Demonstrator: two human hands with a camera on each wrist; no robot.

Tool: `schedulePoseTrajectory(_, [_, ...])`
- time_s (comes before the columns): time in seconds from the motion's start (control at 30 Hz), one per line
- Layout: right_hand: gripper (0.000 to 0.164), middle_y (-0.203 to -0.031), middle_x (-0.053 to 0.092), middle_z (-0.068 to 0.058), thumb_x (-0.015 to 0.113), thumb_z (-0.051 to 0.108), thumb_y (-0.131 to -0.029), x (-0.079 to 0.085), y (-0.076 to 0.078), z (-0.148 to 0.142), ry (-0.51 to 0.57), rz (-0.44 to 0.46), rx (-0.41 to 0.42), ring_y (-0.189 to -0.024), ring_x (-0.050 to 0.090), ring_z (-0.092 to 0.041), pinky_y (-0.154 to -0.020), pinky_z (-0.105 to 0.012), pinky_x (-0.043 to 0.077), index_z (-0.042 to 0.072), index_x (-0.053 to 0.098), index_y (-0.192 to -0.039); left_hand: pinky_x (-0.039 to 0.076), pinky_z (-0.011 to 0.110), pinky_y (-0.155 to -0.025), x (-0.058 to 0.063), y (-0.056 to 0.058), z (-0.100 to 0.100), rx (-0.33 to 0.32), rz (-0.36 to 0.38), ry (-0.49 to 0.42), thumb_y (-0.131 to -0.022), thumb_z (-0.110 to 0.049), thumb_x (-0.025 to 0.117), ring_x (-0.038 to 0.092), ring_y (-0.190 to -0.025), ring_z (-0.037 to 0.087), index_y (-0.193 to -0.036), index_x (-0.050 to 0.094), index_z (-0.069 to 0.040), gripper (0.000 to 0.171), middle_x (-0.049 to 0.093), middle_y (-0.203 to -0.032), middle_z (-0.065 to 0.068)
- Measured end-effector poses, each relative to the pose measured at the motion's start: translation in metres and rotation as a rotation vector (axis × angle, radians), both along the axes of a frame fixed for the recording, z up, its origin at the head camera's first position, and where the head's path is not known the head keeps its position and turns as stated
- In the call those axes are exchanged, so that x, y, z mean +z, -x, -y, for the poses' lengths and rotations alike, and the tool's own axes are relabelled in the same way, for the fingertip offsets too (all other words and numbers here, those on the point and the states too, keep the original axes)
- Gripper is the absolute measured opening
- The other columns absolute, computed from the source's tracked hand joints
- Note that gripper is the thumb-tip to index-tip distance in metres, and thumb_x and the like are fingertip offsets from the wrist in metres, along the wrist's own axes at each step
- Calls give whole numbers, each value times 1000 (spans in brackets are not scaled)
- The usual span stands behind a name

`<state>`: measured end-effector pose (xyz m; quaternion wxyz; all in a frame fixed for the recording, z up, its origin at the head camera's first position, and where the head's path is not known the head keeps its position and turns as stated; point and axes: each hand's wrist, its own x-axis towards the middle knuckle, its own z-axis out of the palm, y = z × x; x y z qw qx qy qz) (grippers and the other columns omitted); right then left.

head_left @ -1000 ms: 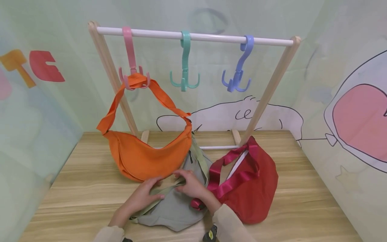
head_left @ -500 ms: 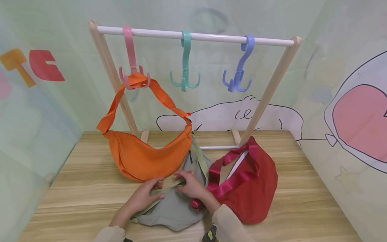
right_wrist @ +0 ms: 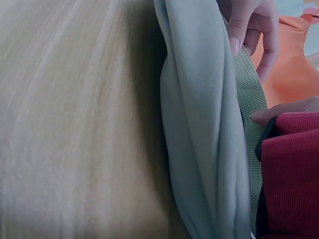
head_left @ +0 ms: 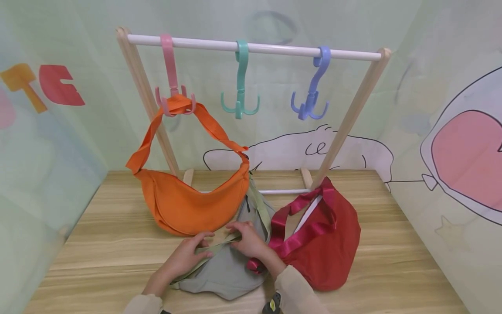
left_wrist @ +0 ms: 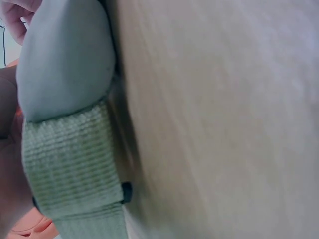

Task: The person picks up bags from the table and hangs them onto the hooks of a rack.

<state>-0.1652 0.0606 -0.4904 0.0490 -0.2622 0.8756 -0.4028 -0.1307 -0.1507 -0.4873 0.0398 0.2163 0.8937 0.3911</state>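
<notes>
A grey-green crossbody bag (head_left: pixel 231 272) with a pale green webbing strap (head_left: pixel 219 246) lies on the table. My left hand (head_left: pixel 186 255) rests at the strap, thumb and fingers spread apart in a loose curve. In the right wrist view, its thumb (right_wrist: pixel 237 37) is at the grey fabric's edge. My right hand (head_left: pixel 249 240) faces it from the other side, its fingers loosely bent and the strap between index finger and thumb. Beside my right forearm lies a red bag (head_left: pixel 329 248) with a shiny crimson strap, its buckle end overlapping the grey bag.
Behind my hands an orange bag (head_left: pixel 196 205) hangs by its strap from a pink hook (head_left: pixel 169 65). Green (head_left: pixel 240 78) and blue (head_left: pixel 319 69) hooks hang on the rack's white bar (head_left: pixel 278 49). Wooden rack legs (head_left: pixel 349 117) stand at the table's back.
My left index finger has lifted very slightly. Otherwise both hands stay at the strap, and the bags lie or hang as before.
</notes>
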Motion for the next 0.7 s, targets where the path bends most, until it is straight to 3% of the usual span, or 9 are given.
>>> schedulePoseTrajectory(0.47, [37,-88,63,-4,68,-7,-71,-1,-1,-1,-13,-8,2,-89,46,-22,-83,-32,35,1,61,-106,45,36,-76,-1,0,0,9,-49,6,-77,-10,71,55,-78,9,-106,59,-9,31,56,-79,-8])
schedulePoseTrajectory(0.7, [35,-85,62,-3,66,-8,-73,0,-1,-1,-17,2,5,-87,46,-20,-82,-31,36,2,61,-106,46,36,-76,3,0,1,17,-51,13,-78,-10,70,57,-82,13,-106,60,-10,30,61,-88,-4])
